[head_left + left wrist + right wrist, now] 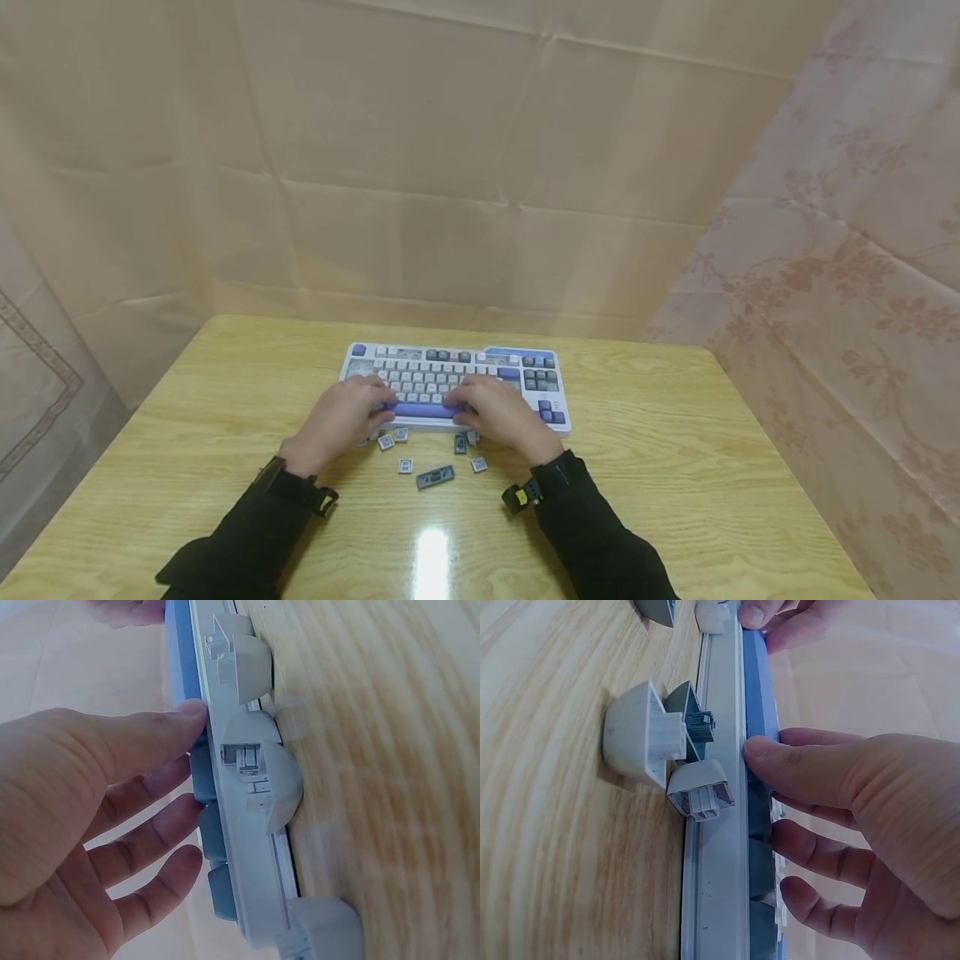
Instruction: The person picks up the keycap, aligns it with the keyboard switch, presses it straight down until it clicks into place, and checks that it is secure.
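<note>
A white-framed keyboard (534, 412) with grey, white and purple keycaps lies on the table. Along its front row runs a long purple-blue spacebar (423, 411), with a hand at each end. My left hand (341, 421) pinches the left end, thumb on the near side and index finger on the far side. At the other end my right hand (502, 412) pinches it the same way. In the wrist views, the other fingers of both hands are bent loosely beside the dark front-row keycaps (214, 832). Whether the spacebar is fully seated cannot be seen.
Loose keycaps lie in front of the keyboard, among them a wide dark grey one (435, 477) and white ones (405, 466). Some lean against the keyboard's front edge, such as a white keycap (701, 791). A beige cloth (450, 167) hangs behind the wooden table (637, 500).
</note>
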Motion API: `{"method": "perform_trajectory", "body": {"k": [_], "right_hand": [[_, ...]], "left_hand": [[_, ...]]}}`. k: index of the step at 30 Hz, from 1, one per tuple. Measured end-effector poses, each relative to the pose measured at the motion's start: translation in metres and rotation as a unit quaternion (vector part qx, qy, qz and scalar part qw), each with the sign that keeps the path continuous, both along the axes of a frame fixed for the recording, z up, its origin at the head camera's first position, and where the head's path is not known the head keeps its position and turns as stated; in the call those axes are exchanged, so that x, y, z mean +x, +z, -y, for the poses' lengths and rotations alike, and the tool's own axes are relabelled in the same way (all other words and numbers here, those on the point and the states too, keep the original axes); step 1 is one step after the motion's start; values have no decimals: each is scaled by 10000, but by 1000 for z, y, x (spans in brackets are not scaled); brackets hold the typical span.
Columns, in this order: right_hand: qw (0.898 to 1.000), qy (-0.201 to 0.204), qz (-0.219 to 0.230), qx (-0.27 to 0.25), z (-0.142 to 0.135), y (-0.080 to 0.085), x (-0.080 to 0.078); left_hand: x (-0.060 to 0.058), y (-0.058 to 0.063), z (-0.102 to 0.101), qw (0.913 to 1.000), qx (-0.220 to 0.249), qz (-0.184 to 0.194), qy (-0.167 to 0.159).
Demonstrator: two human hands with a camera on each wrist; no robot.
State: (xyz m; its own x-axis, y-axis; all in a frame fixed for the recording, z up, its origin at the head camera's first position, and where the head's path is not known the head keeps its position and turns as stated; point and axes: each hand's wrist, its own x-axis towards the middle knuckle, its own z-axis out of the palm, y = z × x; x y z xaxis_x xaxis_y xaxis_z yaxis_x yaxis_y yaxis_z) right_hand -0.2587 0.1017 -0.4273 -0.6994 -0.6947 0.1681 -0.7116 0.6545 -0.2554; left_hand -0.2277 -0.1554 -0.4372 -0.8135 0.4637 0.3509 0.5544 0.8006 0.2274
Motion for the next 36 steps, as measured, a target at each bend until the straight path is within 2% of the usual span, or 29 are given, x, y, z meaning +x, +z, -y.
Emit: {"method": "perform_trajectory", "body": {"k": [7, 17, 22, 25, 32, 36], "right_hand": [[10000, -17, -69, 29, 0, -1, 0], [9996, -55, -275, 38, 3, 0, 3], [9994, -93, -332, 75, 5, 2, 4], [9992, -102, -355, 136, 6, 2, 3], [9996, -7, -146, 255, 8, 4, -2], [9975, 285, -284, 584, 7, 3, -5]], "left_hand": [[1, -1, -1, 10000, 31, -44, -36], [2, -2, -3, 9996, -176, -218, 84], [2, -3, -4, 9996, -106, -201, 169], [1, -3, -5, 9997, -64, -207, 113], [2, -2, -4, 9998, -168, -54, 38], [2, -2, -4, 9997, -218, 86, -28]]}}
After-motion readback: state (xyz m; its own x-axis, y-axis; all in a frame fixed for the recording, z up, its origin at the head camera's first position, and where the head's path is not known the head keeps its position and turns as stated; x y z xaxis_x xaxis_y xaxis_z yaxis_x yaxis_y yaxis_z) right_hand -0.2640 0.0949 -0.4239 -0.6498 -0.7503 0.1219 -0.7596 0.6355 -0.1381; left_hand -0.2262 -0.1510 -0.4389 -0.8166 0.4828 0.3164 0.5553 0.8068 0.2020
